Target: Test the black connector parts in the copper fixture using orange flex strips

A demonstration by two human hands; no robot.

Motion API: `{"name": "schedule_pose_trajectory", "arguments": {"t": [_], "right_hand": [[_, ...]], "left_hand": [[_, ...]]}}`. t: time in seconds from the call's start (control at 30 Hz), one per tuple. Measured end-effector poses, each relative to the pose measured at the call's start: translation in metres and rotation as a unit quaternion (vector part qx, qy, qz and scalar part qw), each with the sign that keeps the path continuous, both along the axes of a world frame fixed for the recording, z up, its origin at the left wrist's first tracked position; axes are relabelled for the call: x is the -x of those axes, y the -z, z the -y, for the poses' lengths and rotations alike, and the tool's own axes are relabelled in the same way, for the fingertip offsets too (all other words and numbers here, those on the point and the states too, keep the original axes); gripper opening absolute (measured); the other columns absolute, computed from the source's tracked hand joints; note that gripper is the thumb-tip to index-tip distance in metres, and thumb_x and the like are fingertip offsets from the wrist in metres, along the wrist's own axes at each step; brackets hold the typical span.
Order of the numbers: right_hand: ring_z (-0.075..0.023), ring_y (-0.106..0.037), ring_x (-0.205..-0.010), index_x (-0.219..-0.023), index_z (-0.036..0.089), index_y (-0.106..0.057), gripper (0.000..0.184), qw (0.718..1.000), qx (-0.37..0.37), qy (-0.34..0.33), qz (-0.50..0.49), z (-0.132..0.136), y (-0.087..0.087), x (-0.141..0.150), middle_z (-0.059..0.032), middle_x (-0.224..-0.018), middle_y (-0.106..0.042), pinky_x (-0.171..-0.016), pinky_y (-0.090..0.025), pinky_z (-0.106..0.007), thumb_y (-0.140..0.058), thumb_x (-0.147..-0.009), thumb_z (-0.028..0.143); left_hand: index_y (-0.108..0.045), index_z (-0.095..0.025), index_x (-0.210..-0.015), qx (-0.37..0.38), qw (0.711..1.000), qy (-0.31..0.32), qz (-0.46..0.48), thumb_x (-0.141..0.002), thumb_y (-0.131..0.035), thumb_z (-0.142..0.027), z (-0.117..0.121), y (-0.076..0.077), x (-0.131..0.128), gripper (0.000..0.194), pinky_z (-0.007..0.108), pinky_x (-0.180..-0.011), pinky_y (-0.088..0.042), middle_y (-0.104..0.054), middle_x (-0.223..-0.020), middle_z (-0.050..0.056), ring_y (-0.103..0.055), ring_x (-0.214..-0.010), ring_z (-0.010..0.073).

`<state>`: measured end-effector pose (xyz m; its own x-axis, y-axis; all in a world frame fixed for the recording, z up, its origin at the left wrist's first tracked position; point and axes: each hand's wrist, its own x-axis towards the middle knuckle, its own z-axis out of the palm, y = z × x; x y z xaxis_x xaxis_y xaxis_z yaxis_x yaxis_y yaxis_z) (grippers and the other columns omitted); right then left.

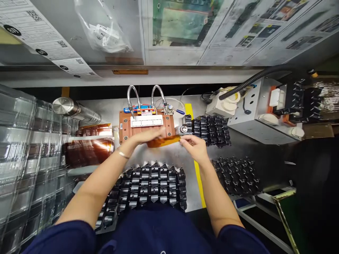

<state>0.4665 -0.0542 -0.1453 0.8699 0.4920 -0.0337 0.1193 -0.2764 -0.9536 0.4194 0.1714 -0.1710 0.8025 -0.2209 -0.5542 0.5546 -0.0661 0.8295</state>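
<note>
An amber film sheet point(164, 141) is held at its right end between the thumb and fingers of my right hand point(195, 147). My left hand point(149, 135) stretches across just above the sheet's far edge, its fingers smeared by motion, so whether it grips the sheet is unclear. Directly beyond both hands sits a brown fixture block point(124, 126) with bolts at its corners. On it lies a white perforated strip point(146, 121). Two bendable metal hoses point(156, 89) arch over the back of the fixture, beside a blue-handled part point(180, 112).
Black moulded parts stand in rows in front of me point(153, 183) and at right point(212, 128), point(238, 174). Amber sheets point(88, 151) and a steel flask point(76, 110) lie left, near clear plastic trays point(16, 158). Yellow tape point(199, 183) crosses the metal bench.
</note>
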Motion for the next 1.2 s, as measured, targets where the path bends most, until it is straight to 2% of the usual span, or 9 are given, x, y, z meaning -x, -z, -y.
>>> {"name": "schedule_pose_trajectory", "arguments": {"t": [0.03,0.07,0.17,0.27,0.37,0.57,0.7,0.9,1.2], "right_hand": [[-0.0126,-0.063,-0.058,-0.075,0.019,-0.069,0.01,0.996,-0.02,0.052,-0.069,-0.009,0.013,-0.001,-0.0002,-0.064,-0.069,-0.056,-0.053,-0.026,-0.068,-0.074,0.029],[-0.0121,-0.062,-0.055,-0.074,0.018,-0.068,0.014,0.986,-0.041,0.095,-0.13,-0.019,0.025,-0.001,0.0008,-0.061,-0.067,-0.055,-0.053,-0.026,-0.07,-0.07,0.031],[-0.0104,-0.061,-0.053,-0.073,0.017,-0.066,0.02,0.948,-0.079,0.178,-0.252,-0.049,0.054,0.004,0.0028,-0.057,-0.065,-0.053,-0.053,-0.023,-0.074,-0.06,0.031],[-0.0081,-0.059,-0.051,-0.071,0.017,-0.064,0.016,0.925,-0.078,0.209,-0.308,-0.073,0.064,0.007,0.0033,-0.059,-0.066,-0.05,-0.052,-0.02,-0.073,-0.06,0.025],[-0.0062,-0.055,-0.045,-0.065,0.017,-0.062,0.006,0.915,-0.038,0.212,-0.34,-0.09,0.062,-0.001,0.0035,-0.055,-0.064,-0.044,-0.048,-0.016,-0.068,-0.065,0.018],[-0.0048,-0.048,-0.036,-0.057,0.017,-0.054,0.018,0.902,0.03,0.209,-0.377,-0.109,0.064,-0.026,0.0044,-0.044,-0.058,-0.035,-0.041,-0.013,-0.062,-0.072,0.011],[-0.0045,-0.046,-0.035,-0.056,0.016,-0.053,0.02,0.904,0.029,0.203,-0.375,-0.114,0.069,-0.031,0.0049,-0.042,-0.057,-0.033,-0.038,-0.013,-0.061,-0.073,0.01],[-0.0042,-0.046,-0.035,-0.056,0.017,-0.051,0.021,0.908,0.031,0.194,-0.371,-0.113,0.071,-0.032,0.0051,-0.044,-0.057,-0.033,-0.038,-0.013,-0.063,-0.072,0.013],[-0.0043,-0.046,-0.034,-0.057,0.018,-0.05,0.022,0.905,0.034,0.194,-0.377,-0.112,0.074,-0.033,0.0058,-0.042,-0.056,-0.032,-0.036,-0.013,-0.063,-0.073,0.012]], "left_hand": [[-0.067,-0.013,-0.088,0.073,0.994,-0.041,-0.067,-0.084,-0.046,-0.069,-0.02,0.002,0.023,0.06,0.036,-0.07,-0.056,-0.072,-0.093,0.018,-0.07,-0.082,0.0256],[-0.066,-0.013,-0.089,0.119,0.982,-0.098,-0.105,-0.078,-0.054,-0.07,-0.037,0.004,0.042,0.059,0.036,-0.068,-0.057,-0.072,-0.095,0.019,-0.07,-0.08,0.0254],[-0.062,-0.013,-0.084,0.112,0.943,-0.286,-0.13,-0.067,-0.08,-0.044,-0.065,0.011,0.077,0.039,0.029,-0.058,-0.058,-0.073,-0.086,0.012,-0.069,-0.068,0.0183],[-0.059,-0.012,-0.074,0.032,0.908,-0.395,-0.138,-0.072,-0.076,-0.021,-0.064,0.016,0.075,0.019,0.02,-0.047,-0.052,-0.067,-0.065,0.003,-0.061,-0.05,0.0102],[-0.056,-0.012,-0.066,-0.024,0.88,-0.45,-0.149,-0.077,-0.068,-0.016,-0.062,0.021,0.058,0.017,0.016,-0.036,-0.041,-0.057,-0.049,-0.001,-0.051,-0.037,0.0071],[-0.05,-0.016,-0.058,-0.06,0.859,-0.489,-0.142,-0.07,-0.068,-0.014,-0.077,0.038,0.039,0.022,0.015,-0.029,-0.023,-0.046,-0.038,-0.006,-0.035,-0.029,0.0044],[-0.048,-0.016,-0.058,-0.063,0.856,-0.491,-0.146,-0.068,-0.067,-0.013,-0.083,0.044,0.034,0.022,0.016,-0.029,-0.021,-0.044,-0.037,-0.007,-0.033,-0.029,0.0043],[-0.047,-0.016,-0.057,-0.063,0.857,-0.49,-0.147,-0.068,-0.064,-0.013,-0.082,0.042,0.032,0.021,0.016,-0.029,-0.019,-0.043,-0.036,-0.007,-0.03,-0.03,0.0039],[-0.046,-0.016,-0.057,-0.073,0.862,-0.483,-0.136,-0.062,-0.072,-0.013,-0.082,0.042,0.033,0.026,0.014,-0.028,-0.02,-0.043,-0.037,-0.008,-0.031,-0.029,0.0031]]}}
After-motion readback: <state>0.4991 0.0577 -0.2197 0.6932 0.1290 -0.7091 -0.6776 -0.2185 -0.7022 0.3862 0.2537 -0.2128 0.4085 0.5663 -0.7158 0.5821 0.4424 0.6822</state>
